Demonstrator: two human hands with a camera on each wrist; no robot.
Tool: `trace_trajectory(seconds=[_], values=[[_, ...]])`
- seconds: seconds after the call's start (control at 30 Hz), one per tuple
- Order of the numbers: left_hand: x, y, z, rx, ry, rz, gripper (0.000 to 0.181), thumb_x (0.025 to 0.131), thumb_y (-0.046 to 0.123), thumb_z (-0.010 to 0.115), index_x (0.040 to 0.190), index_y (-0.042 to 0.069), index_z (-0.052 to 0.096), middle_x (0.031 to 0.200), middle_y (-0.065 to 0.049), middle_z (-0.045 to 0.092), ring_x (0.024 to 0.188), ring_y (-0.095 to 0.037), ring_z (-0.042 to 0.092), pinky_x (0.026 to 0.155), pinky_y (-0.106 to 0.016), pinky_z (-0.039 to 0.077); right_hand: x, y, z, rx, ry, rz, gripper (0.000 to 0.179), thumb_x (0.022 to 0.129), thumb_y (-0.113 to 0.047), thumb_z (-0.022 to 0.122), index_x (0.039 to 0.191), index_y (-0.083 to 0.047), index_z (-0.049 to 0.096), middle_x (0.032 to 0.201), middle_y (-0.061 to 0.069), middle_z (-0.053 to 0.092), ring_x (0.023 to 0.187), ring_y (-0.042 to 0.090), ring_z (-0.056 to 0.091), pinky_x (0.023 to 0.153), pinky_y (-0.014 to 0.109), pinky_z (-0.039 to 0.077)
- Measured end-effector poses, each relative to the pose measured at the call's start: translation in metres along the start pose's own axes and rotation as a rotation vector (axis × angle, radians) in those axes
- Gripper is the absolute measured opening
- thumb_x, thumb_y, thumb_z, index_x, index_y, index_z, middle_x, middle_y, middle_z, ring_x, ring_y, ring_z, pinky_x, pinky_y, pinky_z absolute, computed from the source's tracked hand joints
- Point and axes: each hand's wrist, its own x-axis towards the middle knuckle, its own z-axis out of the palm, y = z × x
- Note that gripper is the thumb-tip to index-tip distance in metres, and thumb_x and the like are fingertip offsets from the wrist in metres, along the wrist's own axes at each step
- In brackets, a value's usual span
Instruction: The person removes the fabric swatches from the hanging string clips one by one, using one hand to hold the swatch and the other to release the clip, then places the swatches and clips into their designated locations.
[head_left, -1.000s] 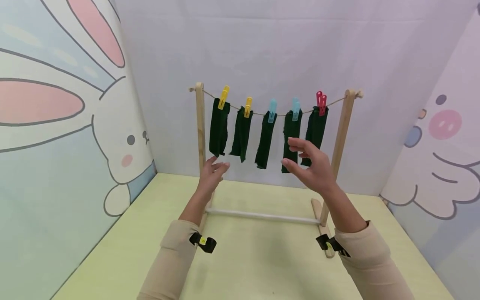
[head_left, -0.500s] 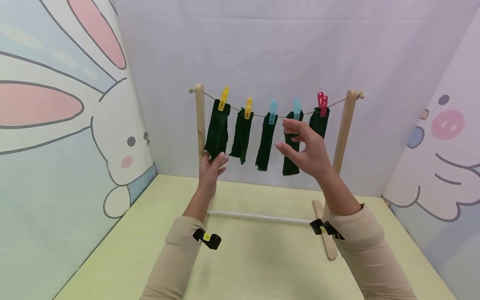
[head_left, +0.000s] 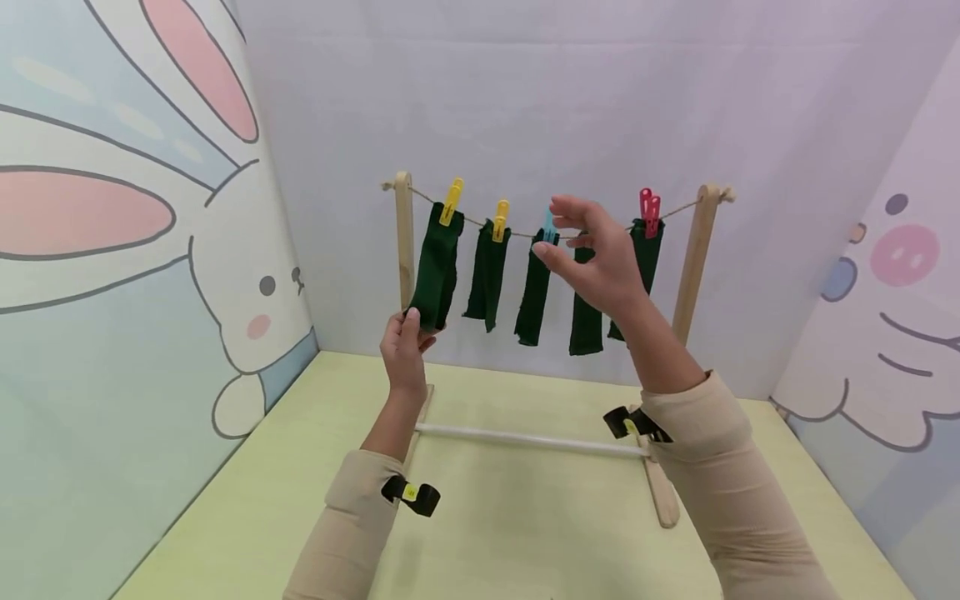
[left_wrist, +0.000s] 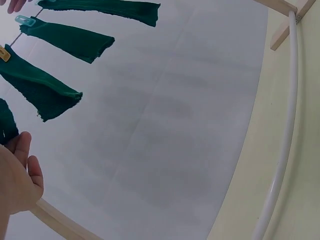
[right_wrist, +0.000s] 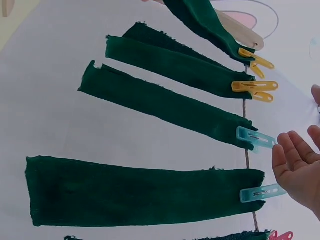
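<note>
Several dark green cloth strips hang from a thin rope [head_left: 681, 209] between two wooden posts. My left hand [head_left: 403, 354] pinches the lower end of the leftmost cloth strip [head_left: 433, 271], thumb in front, and draws it slightly left. That strip's top stays clipped by a yellow clothespin [head_left: 452, 202]. Up near the rope, my right hand [head_left: 603, 265] is raised with thumb and fingers apart and nothing between them. It overlaps a blue clothespin [head_left: 549, 223] in the head view. In the right wrist view, its fingertips are close by the blue clothespins' ends, beside a wide strip [right_wrist: 140, 191].
A second yellow clothespin [head_left: 500, 220] and red clothespins [head_left: 650, 214] hold other strips. The wooden posts [head_left: 694, 262] stand on flat feet, joined low by a white rod [head_left: 525, 437]. A pale yellow tabletop [head_left: 517, 517] lies below, with cartoon-printed walls at both sides.
My left hand has risen to the leftmost strip and taken its lower end, pulling it a little left. My right hand has moved up and left toward the rope, fingers still apart.
</note>
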Motion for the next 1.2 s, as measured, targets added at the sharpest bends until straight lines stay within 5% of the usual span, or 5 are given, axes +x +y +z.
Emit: trace_trajectory(seconds=[0.3, 0.47, 0.63, 0.97, 1.2], values=[[-0.002, 0.004, -0.007, -0.021, 0.044, 0.036, 0.015, 0.09, 0.01, 0.061, 0.103, 0.004, 0.054, 0.081, -0.006, 0.061, 0.066, -0.012, 0.064, 0.068, -0.026, 0.047, 0.031, 0.0, 0.01, -0.04, -0.04, 0.042, 0.05, 0.082, -0.01, 0.071, 0.126, 0.002, 0.052, 0.128, 0.01, 0.052, 0.11, 0.02, 0.051, 0.083, 0.041, 0.047], [-0.005, 0.006, -0.011, 0.012, 0.051, 0.104, 0.008, 0.091, 0.006, 0.059, 0.094, -0.002, 0.057, 0.077, -0.005, 0.062, 0.065, -0.011, 0.062, 0.066, -0.023, 0.048, 0.049, 0.003, 0.02, -0.101, -0.078, 0.062, 0.048, 0.085, -0.017, 0.069, 0.127, 0.0, 0.052, 0.128, 0.009, 0.052, 0.113, 0.02, 0.047, 0.087, 0.035, 0.044], [-0.005, 0.005, -0.013, 0.062, 0.044, 0.104, 0.011, 0.088, 0.004, 0.063, 0.089, -0.007, 0.059, 0.074, -0.004, 0.06, 0.064, -0.011, 0.056, 0.063, -0.02, 0.047, 0.066, 0.002, 0.033, -0.119, -0.148, 0.107, 0.05, 0.088, -0.022, 0.066, 0.13, -0.001, 0.049, 0.13, 0.01, 0.051, 0.113, 0.02, 0.048, 0.088, 0.028, 0.042], [-0.007, 0.01, -0.016, 0.076, -0.042, 0.057, 0.021, 0.085, 0.004, 0.067, 0.096, -0.011, 0.059, 0.078, -0.008, 0.059, 0.067, -0.016, 0.061, 0.066, -0.022, 0.05, 0.089, 0.004, 0.049, -0.138, -0.318, 0.305, 0.053, 0.091, -0.032, 0.06, 0.134, -0.004, 0.046, 0.129, 0.012, 0.052, 0.113, 0.022, 0.05, 0.091, 0.033, 0.042], [-0.006, 0.012, -0.017, 0.099, -0.114, 0.029, 0.022, 0.085, 0.0, 0.066, 0.102, -0.011, 0.058, 0.084, -0.012, 0.061, 0.069, -0.015, 0.062, 0.073, -0.026, 0.051, 0.099, 0.01, 0.058, -0.051, -0.439, 0.375, 0.048, 0.092, -0.032, 0.058, 0.13, -0.004, 0.051, 0.121, 0.01, 0.057, 0.11, 0.018, 0.052, 0.086, 0.031, 0.044]])
